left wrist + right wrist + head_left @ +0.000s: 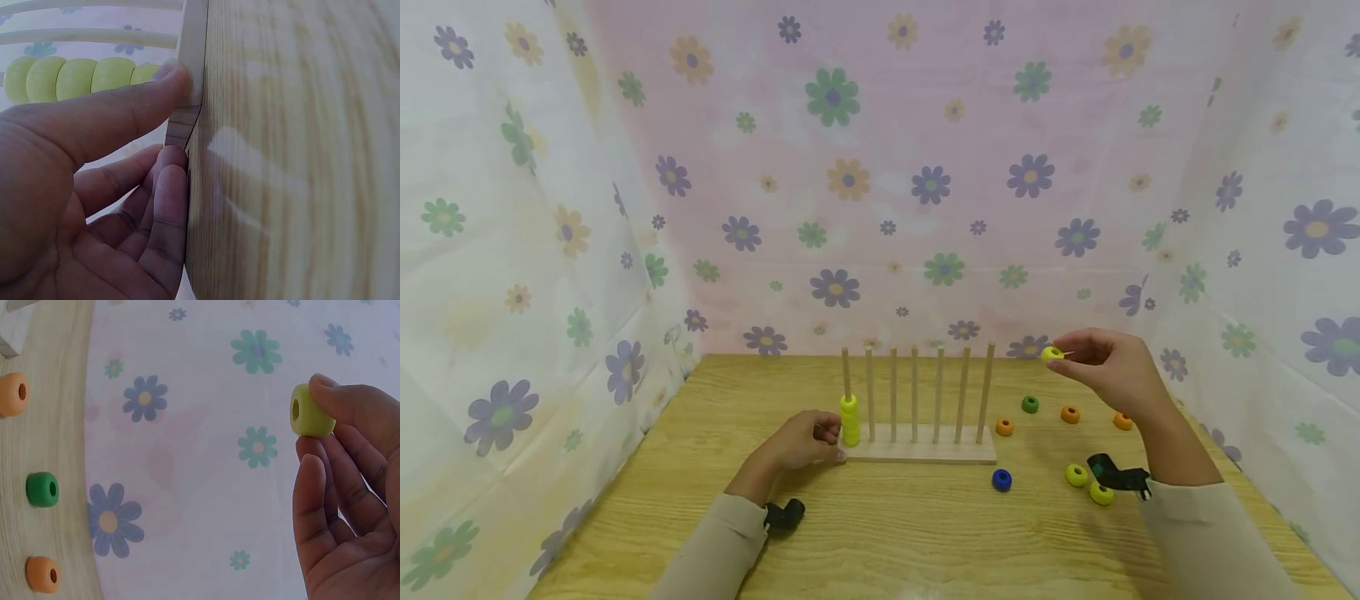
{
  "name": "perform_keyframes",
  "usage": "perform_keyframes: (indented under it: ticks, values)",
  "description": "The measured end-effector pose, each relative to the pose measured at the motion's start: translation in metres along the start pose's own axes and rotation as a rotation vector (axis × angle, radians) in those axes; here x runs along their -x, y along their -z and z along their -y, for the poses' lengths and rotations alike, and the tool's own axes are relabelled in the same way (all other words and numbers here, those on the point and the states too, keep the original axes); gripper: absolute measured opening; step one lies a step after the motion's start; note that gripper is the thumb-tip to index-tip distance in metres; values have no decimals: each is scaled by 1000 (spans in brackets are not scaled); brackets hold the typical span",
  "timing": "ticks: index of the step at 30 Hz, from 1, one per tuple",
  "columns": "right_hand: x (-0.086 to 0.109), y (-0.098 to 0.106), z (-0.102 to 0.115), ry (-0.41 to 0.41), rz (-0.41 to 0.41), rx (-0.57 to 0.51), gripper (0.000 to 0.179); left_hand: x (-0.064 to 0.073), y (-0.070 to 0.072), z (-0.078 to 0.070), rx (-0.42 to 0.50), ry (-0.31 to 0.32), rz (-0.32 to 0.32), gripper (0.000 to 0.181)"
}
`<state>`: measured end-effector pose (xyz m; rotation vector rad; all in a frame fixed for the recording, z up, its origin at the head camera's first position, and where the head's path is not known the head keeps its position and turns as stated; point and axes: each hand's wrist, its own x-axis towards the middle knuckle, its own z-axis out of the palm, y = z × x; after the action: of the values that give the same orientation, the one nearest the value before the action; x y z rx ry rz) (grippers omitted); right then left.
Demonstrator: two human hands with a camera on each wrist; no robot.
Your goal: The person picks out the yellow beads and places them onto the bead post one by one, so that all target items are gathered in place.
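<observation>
A wooden peg stand (919,456) with several upright pegs stands on the table. Yellow beads (849,421) are stacked on its leftmost peg, whose upper part is bare. At the left end of the base, my left hand (801,440) grips the corner; in the left wrist view its thumb lies on the base's long edge and its fingertips are at the end face. Raised above the table to the right of the stand, my right hand (1108,367) pinches a yellow bead (312,411) between thumb and fingers. The bead's hole faces sideways in the right wrist view.
Right of the stand lie a green bead (1030,404), orange beads (1071,414), a blue bead (1002,480) and two yellow beads (1077,475), near the right wrist's black camera (1116,475). Flowered cloth (895,208) encloses the back and sides of the wood-grain table (880,533).
</observation>
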<state>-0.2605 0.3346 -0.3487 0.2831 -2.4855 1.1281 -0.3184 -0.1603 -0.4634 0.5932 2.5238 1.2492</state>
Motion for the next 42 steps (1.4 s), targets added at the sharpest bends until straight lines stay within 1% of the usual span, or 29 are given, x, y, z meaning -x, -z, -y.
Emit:
perform_keyframes:
  ticks: [12, 15, 19, 23, 30, 36, 42]
  values:
    - [-6, -5, 18, 39, -2, 8, 26, 0, 0, -1, -15, 16, -8, 50]
    - [-7, -6, 23, 67, 5, 13, 26, 0, 0, -1, -7, 18, -6, 50]
    - [-9, -7, 30, 96, 14, -9, 26, 0, 0, 0, 1, 17, -6, 49]
    - [-10, -9, 36, 102, 22, -33, 26, -1, 0, 0, 3, 14, -6, 49]
    - [-11, -13, 46, 102, 39, -28, 26, -1, -1, 2, -12, 6, -1, 49]
    - [-15, -16, 59, 98, 23, -38, 25, -2, -1, 2, -16, 3, -3, 48]
    - [-21, -19, 66, 124, 22, -51, 23, -2, -1, 2, -8, 12, 0, 49]
